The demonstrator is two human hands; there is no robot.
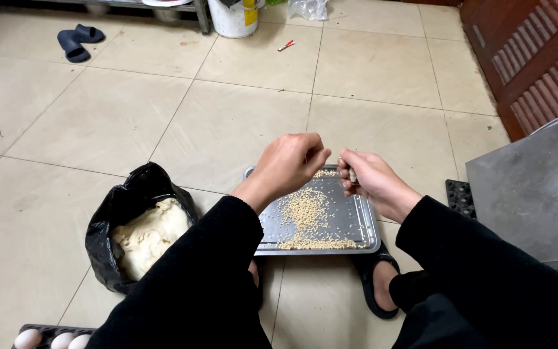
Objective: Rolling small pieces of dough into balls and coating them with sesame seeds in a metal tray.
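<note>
I look down on a floor of pale beige glazed tiles, dull with scuffs, and low on it sits a flat rectangular steel tray strewn with small tan grains, thickest in the middle and along the near rim. My left hand hovers over the tray's far edge with the fingertips pinched together on what seems a grain or two, though I cannot make out what is in the grip. My right hand is just beside it, fingers curled shut around a small pale piece. Both black sleeves reach in from below. The risk I judge is spillage: the hands work right at the tray's edge, so a dropped grain could bounce onto the tiles, and a sleeve dragging low could sweep the near heap over the rim. To the left a black plastic bag gapes open on cream-coloured husks. A dark egg crate with eggs shows at the bottom left, dark slippers and a white bucket far off, a red-brown slatted door at right.
</note>
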